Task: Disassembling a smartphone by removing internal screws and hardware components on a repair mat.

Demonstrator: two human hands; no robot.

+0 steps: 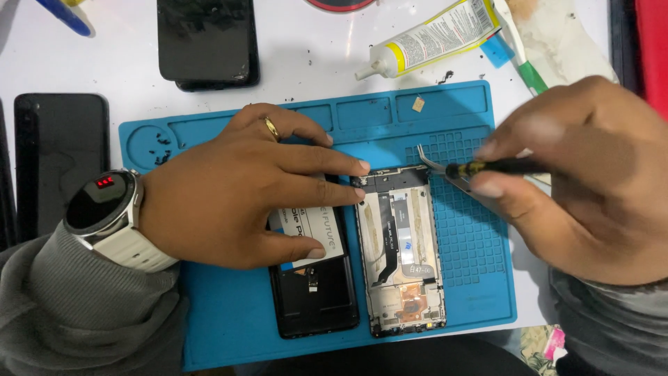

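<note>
My left hand (240, 191) lies flat, fingers spread, on an opened black phone body (314, 296) with a white-labelled battery (316, 237), on the blue repair mat (229, 327). Its fingertips reach the top edge of a stripped phone frame (402, 254) beside it, whose flex cable and circuit parts are showing. My right hand (584, 184) holds a black-handled screwdriver (487, 168) and curved metal tweezers (435, 163) together, tips just above the frame's upper right corner. A smartwatch (104, 205) is on my left wrist.
A glue tube (431, 38) lies behind the mat. A dark phone (205, 42) rests at the top, another dark phone (59, 157) at the left. A small yellowish chip (419, 104) sits in a mat tray. A green-tipped tool (529, 69) lies at the upper right.
</note>
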